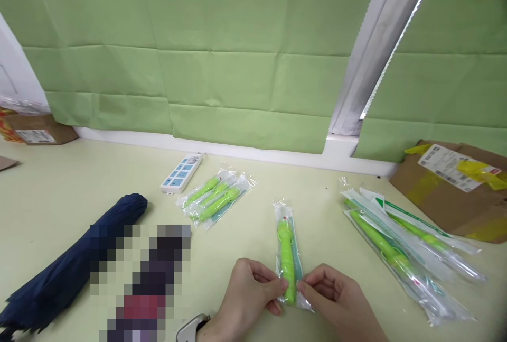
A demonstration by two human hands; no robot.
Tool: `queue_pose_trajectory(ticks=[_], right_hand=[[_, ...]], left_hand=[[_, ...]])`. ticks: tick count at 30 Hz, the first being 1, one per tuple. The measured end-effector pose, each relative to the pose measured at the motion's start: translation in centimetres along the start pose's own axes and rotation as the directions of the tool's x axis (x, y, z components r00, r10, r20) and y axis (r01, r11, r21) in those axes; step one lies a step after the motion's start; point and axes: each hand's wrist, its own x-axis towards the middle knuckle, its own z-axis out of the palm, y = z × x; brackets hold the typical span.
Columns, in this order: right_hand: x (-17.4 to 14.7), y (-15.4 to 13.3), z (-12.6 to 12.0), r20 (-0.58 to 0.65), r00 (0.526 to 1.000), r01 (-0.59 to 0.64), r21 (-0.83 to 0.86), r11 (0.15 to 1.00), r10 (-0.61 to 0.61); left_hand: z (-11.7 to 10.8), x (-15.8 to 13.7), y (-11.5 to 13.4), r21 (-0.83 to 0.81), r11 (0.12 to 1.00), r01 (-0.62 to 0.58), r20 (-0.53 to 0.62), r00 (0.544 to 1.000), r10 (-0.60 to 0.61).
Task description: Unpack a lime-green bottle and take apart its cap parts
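L hand (249,292) & R hand (330,292) pinching packet (288,257), folded packets (216,199) behind, long packets (400,249) R, umbrella (71,262) L

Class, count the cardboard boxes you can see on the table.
2: one cardboard box at the far right, one at the far left by the wall. Others may lie outside the picture.

A pixelated patch (140,284) hides the table; the umbrella (71,268) runs off-frame.

A single head-worn camera looks forward and down, close over the table (59,183), facing the green-papered wall (245,40).
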Motion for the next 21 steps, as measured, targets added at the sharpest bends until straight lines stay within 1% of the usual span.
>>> queue_pose_trajectory(ticks=[5, 8, 12, 16, 18, 21], right_hand=[[0.0, -0.1, 0.1, -0.011, 1.000, 0.019, 0.060, 0.998, -0.018], [0.0, 0.3, 0.0, -0.005, 1.000, -0.005, 0.087, 0.996, 0.005], [0.1, 1.0, -0.1, 0.003, 0.999, -0.050, 0.129, 0.990, 0.050], [0.1, 1.3, -0.1, 0.006, 0.999, -0.033, 0.186, 0.982, 0.033], [0.1, 1.1, 0.2, 0.038, 0.999, -0.046, 0.223, 0.974, 0.038], [0.0, 0.8, 0.4, 0.124, 0.989, -0.106, 0.268, 0.958, 0.074]], left_hand=[[-0.3, 0.3, -0.1, -0.065, 0.998, 0.014, 0.035, 0.999, -0.012], [-0.5, 0.4, 0.1, -0.115, 0.992, 0.047, 0.076, 0.996, -0.038], [-0.8, 0.5, 0.6, -0.172, 0.978, 0.121, 0.173, 0.981, -0.090], [-1.0, 0.3, 1.0, -0.198, 0.962, 0.189, 0.276, 0.952, -0.131], [-1.1, 0.3, 1.2, -0.205, 0.955, 0.213, 0.312, 0.939, -0.142], [-1.0, 0.2, 1.4, -0.225, 0.947, 0.231, 0.360, 0.922, -0.139]])
